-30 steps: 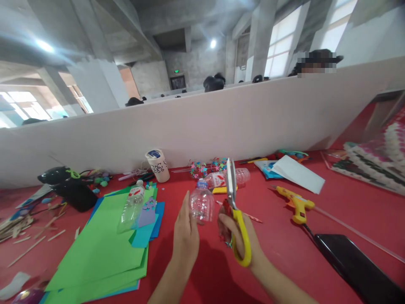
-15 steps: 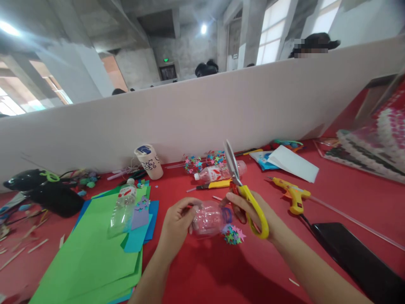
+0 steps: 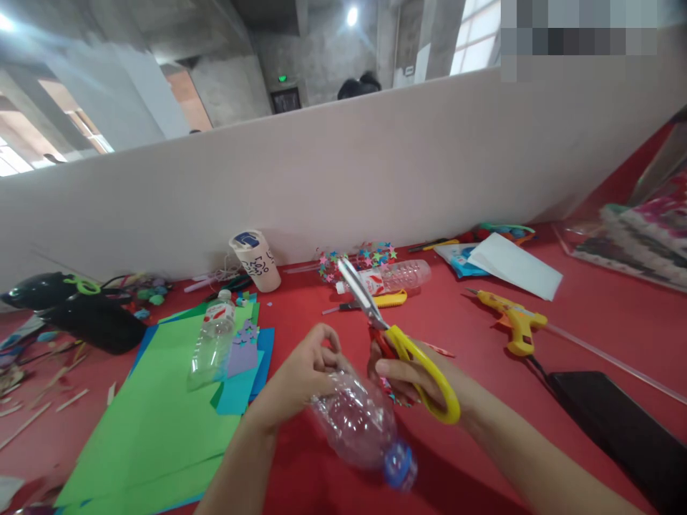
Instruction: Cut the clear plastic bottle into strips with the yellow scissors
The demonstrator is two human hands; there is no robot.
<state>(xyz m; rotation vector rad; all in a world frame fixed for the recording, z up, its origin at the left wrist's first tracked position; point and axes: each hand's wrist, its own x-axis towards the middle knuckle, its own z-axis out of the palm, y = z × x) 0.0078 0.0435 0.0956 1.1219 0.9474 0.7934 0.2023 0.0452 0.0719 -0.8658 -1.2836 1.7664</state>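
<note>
My left hand (image 3: 303, 375) is closed on a clear plastic bottle (image 3: 357, 422), its fingers pinching the cut end. The bottle's blue cap (image 3: 401, 466) points down and to the right, toward me. In my right hand (image 3: 411, 375) I hold scissors (image 3: 362, 290) with yellow and red handles. Their blades point up and to the left, away from the bottle, and look closed together. A bunch of coloured paper stars (image 3: 391, 392) lies beneath my right hand, mostly hidden by it.
Green paper sheets (image 3: 144, 422) lie at left, with a clear bottle (image 3: 212, 343) on them. Behind my hands are another bottle (image 3: 402, 277), a yellow cutter (image 3: 389, 299) and a paper cup (image 3: 256, 261). A yellow glue gun (image 3: 518, 325) and a black case (image 3: 606, 422) lie right.
The bottle has swung so its cap faces down toward me instead of right. The scissors have tilted further left. My left hand keeps its hold on the bottle.
</note>
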